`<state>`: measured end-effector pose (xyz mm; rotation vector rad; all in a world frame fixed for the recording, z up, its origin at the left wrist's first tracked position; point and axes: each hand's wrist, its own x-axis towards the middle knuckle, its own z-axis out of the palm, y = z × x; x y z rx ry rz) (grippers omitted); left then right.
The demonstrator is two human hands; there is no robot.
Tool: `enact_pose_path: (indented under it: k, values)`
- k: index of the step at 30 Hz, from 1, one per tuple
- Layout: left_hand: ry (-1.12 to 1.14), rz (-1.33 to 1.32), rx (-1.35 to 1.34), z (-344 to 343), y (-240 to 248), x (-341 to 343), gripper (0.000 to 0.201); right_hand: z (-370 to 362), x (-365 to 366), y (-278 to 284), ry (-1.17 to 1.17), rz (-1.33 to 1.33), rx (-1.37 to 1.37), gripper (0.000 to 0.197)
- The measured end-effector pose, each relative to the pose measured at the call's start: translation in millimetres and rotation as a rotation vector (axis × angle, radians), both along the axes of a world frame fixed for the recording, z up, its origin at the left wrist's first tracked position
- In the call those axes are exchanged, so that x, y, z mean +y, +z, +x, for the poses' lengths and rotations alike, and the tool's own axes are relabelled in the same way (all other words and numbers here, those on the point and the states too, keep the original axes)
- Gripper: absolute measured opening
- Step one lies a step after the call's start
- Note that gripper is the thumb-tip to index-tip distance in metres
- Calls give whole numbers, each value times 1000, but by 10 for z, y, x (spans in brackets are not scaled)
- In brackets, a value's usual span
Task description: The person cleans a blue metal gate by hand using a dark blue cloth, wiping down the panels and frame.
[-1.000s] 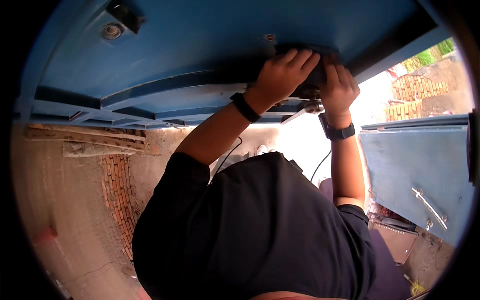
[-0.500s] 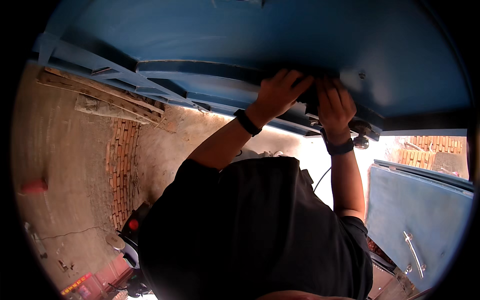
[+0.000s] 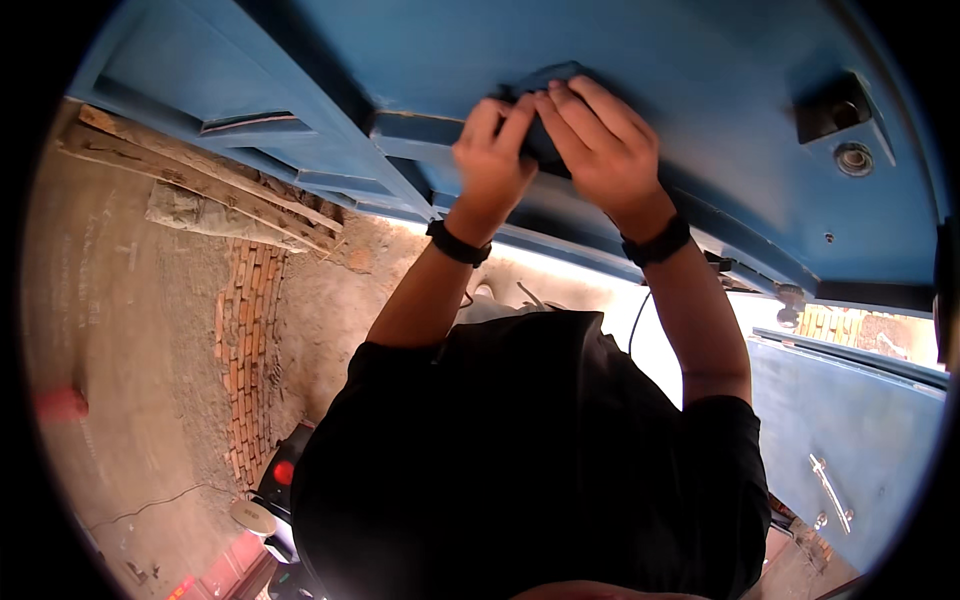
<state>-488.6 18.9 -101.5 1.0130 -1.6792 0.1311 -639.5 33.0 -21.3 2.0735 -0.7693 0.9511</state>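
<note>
Both my hands are raised against a large blue metal panel (image 3: 700, 90), fingertips close together. Between them, against the panel's face, is a dark piece (image 3: 545, 148), mostly covered by my fingers, so its kind cannot be made out. The bent fingers of my left hand (image 3: 495, 155) grip its left side. My right hand (image 3: 605, 145) lies over its top and right side, fingers pressed together. A black band circles each wrist.
To the right, the panel carries a dark bracket (image 3: 830, 115) and a round metal fitting (image 3: 854, 158). A blue door (image 3: 850, 430) with a metal handle (image 3: 830, 492) stands lower right. Wooden planks (image 3: 200, 180) and brickwork (image 3: 250, 350) are at left.
Both hands have moved up and to the left across the panel, the right now over the dark piece. The view has shifted, bringing the bracket and round fitting into sight.
</note>
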Motion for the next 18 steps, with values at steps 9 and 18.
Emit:
enact_pose_path:
  k: [9, 18]
  values:
    - [256, -48, -312, 1169, 327, -150, 57, 1070, -334, -87, -31, 58, 47, 26]
    - [75, 188, -586, 1456, 67, -6, 48, 1253, -42, -697, -251, 507, 148, 27]
